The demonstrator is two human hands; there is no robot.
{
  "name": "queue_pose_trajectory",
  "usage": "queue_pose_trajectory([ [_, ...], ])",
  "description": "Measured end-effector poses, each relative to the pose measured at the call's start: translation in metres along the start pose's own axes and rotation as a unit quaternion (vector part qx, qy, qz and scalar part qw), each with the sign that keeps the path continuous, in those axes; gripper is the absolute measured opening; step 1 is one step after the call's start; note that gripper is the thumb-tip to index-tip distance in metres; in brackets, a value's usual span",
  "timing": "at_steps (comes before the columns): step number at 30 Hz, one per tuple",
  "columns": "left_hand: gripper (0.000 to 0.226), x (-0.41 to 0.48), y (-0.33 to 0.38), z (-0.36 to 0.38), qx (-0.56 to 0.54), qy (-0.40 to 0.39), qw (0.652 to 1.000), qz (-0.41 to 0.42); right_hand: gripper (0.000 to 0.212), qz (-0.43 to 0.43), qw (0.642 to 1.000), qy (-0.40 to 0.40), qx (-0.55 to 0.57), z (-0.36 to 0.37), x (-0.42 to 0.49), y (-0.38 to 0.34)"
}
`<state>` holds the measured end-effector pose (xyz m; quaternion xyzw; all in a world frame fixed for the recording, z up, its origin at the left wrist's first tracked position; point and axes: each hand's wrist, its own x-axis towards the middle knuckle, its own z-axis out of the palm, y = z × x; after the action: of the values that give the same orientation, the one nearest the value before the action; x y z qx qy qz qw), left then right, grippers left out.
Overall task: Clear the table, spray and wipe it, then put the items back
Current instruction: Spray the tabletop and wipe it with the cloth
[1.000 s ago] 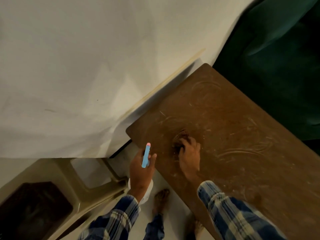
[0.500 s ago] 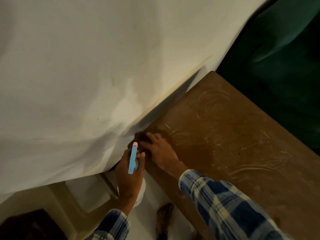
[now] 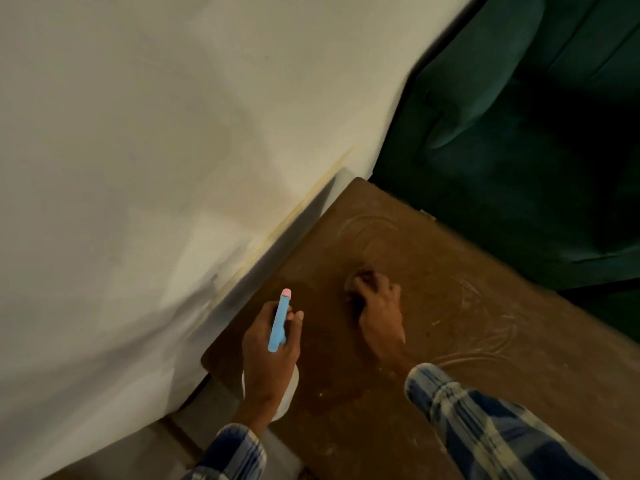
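No text, label, brand, number or sign can be read anywhere in the view. The spray bottle point(image 3: 279, 323) shows only its plain blue head with a pink tip, and the brown table point(image 3: 450, 341) carries only pale streaks, no writing.

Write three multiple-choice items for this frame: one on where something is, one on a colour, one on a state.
1. Where is the right hand?
A. On the brown table, pressing a dark cloth
B. On the green sofa
C. Against the wall

2. What colour is the head of the spray bottle?
A. Red with a white tip
B. Light blue with a pink tip
C. All black

3. What is the left hand doing?
A. Hanging empty
B. Holding a cup
C. Gripping the spray bottle

Answers: 1 A, the fingers bunch the cloth on the tabletop; 2 B, the blue head ends in a pink nozzle; 3 C, the fingers wrap the bottle's neck.
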<state>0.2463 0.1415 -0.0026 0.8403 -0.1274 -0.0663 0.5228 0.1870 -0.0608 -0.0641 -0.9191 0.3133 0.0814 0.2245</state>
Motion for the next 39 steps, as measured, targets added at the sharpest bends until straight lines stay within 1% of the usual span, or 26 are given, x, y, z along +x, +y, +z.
queue_pose_trajectory([
  [2,0.010,0.006,0.000,0.019,0.003,-0.011,1.000,-0.002,0.070,-0.160,0.983,-0.076,-0.046,0.002,0.009,0.004],
  [3,0.011,0.010,0.001,0.028,0.008,-0.013,1.000,0.004,0.070,-0.220,0.969,-0.103,-0.047,-0.003,0.021,0.009],
  [4,0.012,0.014,0.002,0.034,0.013,-0.016,1.000,0.009,0.068,-0.253,0.961,-0.103,-0.035,-0.007,0.037,0.011],
  [5,0.012,0.018,0.005,0.039,0.015,-0.017,1.000,0.012,0.064,-0.244,0.966,-0.087,-0.011,-0.009,0.053,0.011],
  [7,0.011,0.028,0.009,0.046,0.015,-0.017,1.000,0.014,0.058,-0.118,0.992,-0.026,0.041,-0.011,0.076,-0.002],
  [8,0.013,0.033,0.013,0.050,0.021,-0.017,0.999,0.018,0.058,-0.086,0.995,-0.005,0.047,-0.010,0.082,-0.013],
  [9,0.016,0.038,0.017,0.051,0.028,-0.015,0.999,0.025,0.058,-0.111,0.993,-0.012,0.031,-0.006,0.084,-0.025],
  [10,0.019,0.043,0.020,0.052,0.036,-0.013,0.999,0.030,0.059,-0.182,0.983,-0.038,0.006,-0.001,0.084,-0.036],
  [11,0.021,0.046,0.023,0.053,0.043,-0.012,0.999,0.029,0.059,-0.269,0.960,-0.069,-0.027,0.005,0.082,-0.040],
  [12,0.020,0.052,0.026,0.056,0.047,-0.007,0.999,0.025,0.060,-0.333,0.938,-0.080,-0.051,0.005,0.087,-0.037],
  [13,0.018,0.056,0.026,0.058,0.047,-0.002,0.999,0.015,0.060,-0.347,0.934,-0.070,-0.053,0.002,0.097,-0.031],
  [14,0.017,0.062,0.027,0.060,0.045,0.002,0.999,0.005,0.059,-0.322,0.945,-0.045,-0.039,-0.002,0.111,-0.026],
  [16,0.014,0.074,0.026,0.065,0.041,0.003,0.999,-0.001,0.058,-0.201,0.979,-0.002,0.013,-0.014,0.144,-0.019],
  [18,0.012,0.085,0.029,0.072,0.046,0.008,0.999,0.015,0.056,-0.118,0.992,0.035,0.041,-0.028,0.176,-0.016],
  [19,0.011,0.091,0.032,0.076,0.047,0.011,0.998,0.026,0.055,-0.113,0.992,0.041,0.042,-0.033,0.189,-0.014],
  [22,0.012,0.103,0.037,0.089,0.040,0.018,0.998,0.048,0.058,-0.168,0.986,0.009,0.002,-0.038,0.210,-0.010],
  [23,0.013,0.106,0.037,0.094,0.038,0.016,0.998,0.056,0.060,-0.166,0.986,0.009,-0.004,-0.038,0.215,-0.007],
  [26,0.013,0.107,0.043,0.105,0.037,0.004,0.996,0.084,0.062,-0.087,0.994,0.051,0.028,-0.044,0.218,0.007],
  [28,0.015,0.102,0.052,0.110,0.018,0.004,0.997,0.079,0.063,-0.053,0.996,0.063,0.030,-0.050,0.201,0.027],
  [32,0.020,0.089,0.062,0.116,0.007,-0.005,0.998,0.067,0.065,0.059,0.995,0.057,0.049,-0.063,0.149,0.086],
  [33,0.021,0.083,0.063,0.116,0.001,-0.010,0.998,0.060,0.066,0.061,0.996,0.047,0.038,-0.064,0.132,0.095],
  [34,0.020,0.079,0.063,0.117,-0.004,-0.015,0.998,0.054,0.066,0.033,0.999,0.028,0.016,-0.063,0.115,0.101],
  [36,0.018,0.066,0.059,0.115,-0.003,-0.019,0.999,0.033,0.066,-0.065,0.997,-0.035,-0.034,-0.060,0.082,0.112],
  [37,0.018,0.060,0.057,0.114,-0.001,-0.018,1.000,0.023,0.065,-0.097,0.993,-0.047,-0.041,-0.060,0.074,0.120],
  [38,0.018,0.051,0.055,0.110,0.000,-0.014,1.000,0.012,0.065,-0.095,0.994,-0.040,-0.033,-0.062,0.067,0.123],
  [39,0.018,0.045,0.053,0.108,0.003,-0.011,1.000,0.008,0.064,-0.053,0.998,-0.015,-0.010,-0.061,0.065,0.123],
])
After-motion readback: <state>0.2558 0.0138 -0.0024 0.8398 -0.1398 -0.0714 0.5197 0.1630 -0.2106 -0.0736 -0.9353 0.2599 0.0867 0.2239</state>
